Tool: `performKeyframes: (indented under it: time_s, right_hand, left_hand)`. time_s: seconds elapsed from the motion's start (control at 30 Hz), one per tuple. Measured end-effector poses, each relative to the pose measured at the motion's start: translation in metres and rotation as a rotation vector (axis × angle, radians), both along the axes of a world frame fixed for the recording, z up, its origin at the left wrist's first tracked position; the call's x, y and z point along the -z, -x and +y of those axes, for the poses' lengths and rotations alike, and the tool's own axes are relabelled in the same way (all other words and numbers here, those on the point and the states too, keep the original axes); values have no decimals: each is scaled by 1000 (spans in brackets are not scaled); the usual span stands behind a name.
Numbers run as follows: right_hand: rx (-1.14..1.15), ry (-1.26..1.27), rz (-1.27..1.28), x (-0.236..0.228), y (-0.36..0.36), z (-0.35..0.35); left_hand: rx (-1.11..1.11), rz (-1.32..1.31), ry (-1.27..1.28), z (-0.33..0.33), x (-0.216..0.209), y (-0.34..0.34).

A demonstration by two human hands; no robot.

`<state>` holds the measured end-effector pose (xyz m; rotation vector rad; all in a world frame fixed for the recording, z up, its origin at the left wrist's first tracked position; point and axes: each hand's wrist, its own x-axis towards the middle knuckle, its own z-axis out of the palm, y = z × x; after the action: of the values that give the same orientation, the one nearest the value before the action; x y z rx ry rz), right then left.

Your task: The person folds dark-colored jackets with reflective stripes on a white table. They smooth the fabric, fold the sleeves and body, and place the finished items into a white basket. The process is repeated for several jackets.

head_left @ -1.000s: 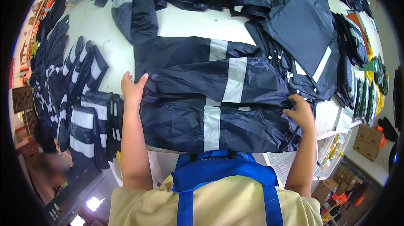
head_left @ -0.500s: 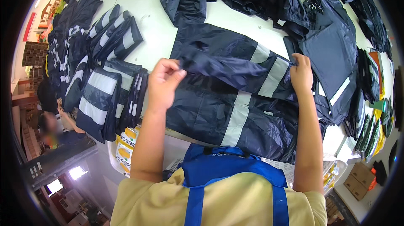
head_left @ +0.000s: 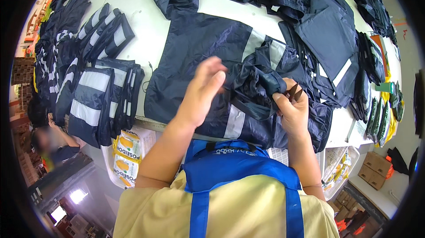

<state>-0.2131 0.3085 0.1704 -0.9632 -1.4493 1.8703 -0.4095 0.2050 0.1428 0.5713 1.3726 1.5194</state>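
In the head view, the only one we have, our work is a dark navy garment [head_left: 195,47] with pale grey bands [head_left: 234,121], spread on the white table [head_left: 142,25] right before us. Its far part lies fairly flat, while a section toward the right is bunched up [head_left: 250,83] — that is where we are working.

Our right hand [head_left: 291,113] is closed on this gathered cloth, thumb against fingers, and dark pointed blades [head_left: 295,92], probably small snips, jut from the same grip. Our left hand [head_left: 201,92] is apart from it, fingers loosely spread and blurred, over the garment's middle; whether it touches the cloth we cannot tell.

We judge the step in hand to be gathering and turning that section to get at an edge of it. The next move calls for the left hand to take the cloth and steady it — the right needs freedom to handle the blades, whose points should stay clear of the fabric.

A folded stack [head_left: 88,100] of banded garments stands to our left, and dark flat pieces [head_left: 327,34] lie beyond to our right.
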Motion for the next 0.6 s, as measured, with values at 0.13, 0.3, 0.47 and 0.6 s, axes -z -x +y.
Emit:
performKeyframes:
  time_s: [0.13, 0.3, 0.47, 0.6]
  right_hand:
    - [5, -86, 108, 7, -10, -10]
    - [148, -111, -11, -5, -20, -14]
    - [212, -135, 11, -7, -18, -17]
    - [191, -151, -11, -16, -12, -20]
  left_hand:
    - [330, -518, 54, 1, -2, -7]
    - [276, 481, 112, -9, -28, -15]
    - [131, 585, -285, -12, -29, -25]
    - [299, 153, 19, -1, -51, -12]
